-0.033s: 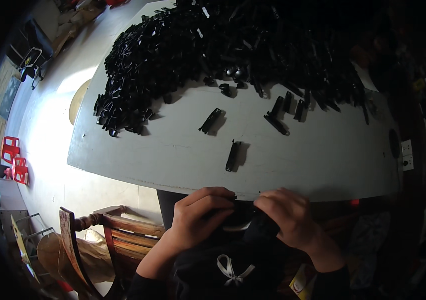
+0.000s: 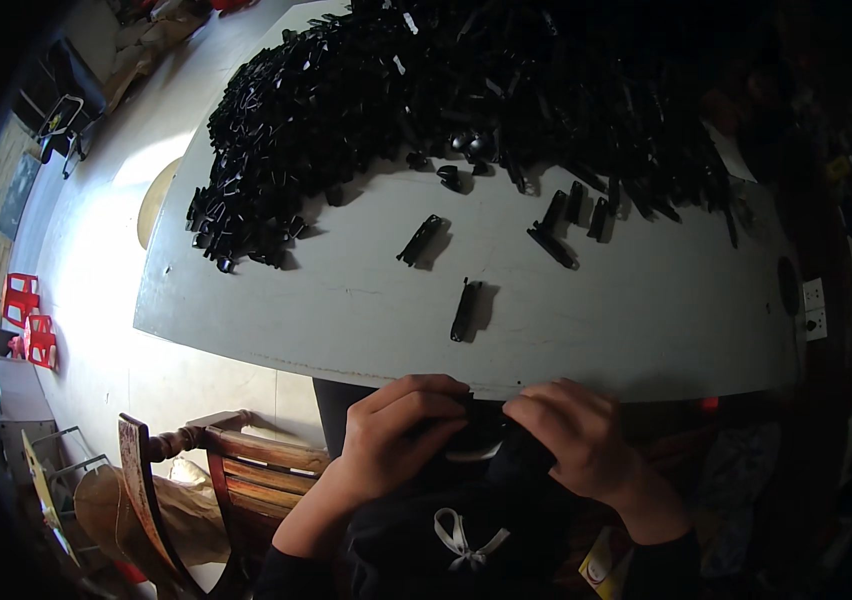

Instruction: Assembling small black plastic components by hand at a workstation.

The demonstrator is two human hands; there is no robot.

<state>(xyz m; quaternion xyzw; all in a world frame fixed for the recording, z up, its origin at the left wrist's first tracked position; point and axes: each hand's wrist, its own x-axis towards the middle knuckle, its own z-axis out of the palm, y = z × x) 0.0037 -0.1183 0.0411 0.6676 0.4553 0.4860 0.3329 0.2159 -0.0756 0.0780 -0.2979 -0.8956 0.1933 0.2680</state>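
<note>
Nothing had moved since the earlier picture. I saw my left hand [image 2: 401, 435] and right hand [image 2: 571, 435] both pinching a small black part [image 2: 474, 437] below the surface [image 2: 366, 310] edge. It looked light, hard, best held by its ends.

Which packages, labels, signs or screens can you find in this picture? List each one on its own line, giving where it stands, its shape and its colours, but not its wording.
Yellow package: bottom edge, beside the right forearm; a tilted corner shows, yellow with a white and red round mark.
White wall plates: past the table's right end; two small pale squares, one above the other, perhaps sockets.
No screens can be made out.
</note>
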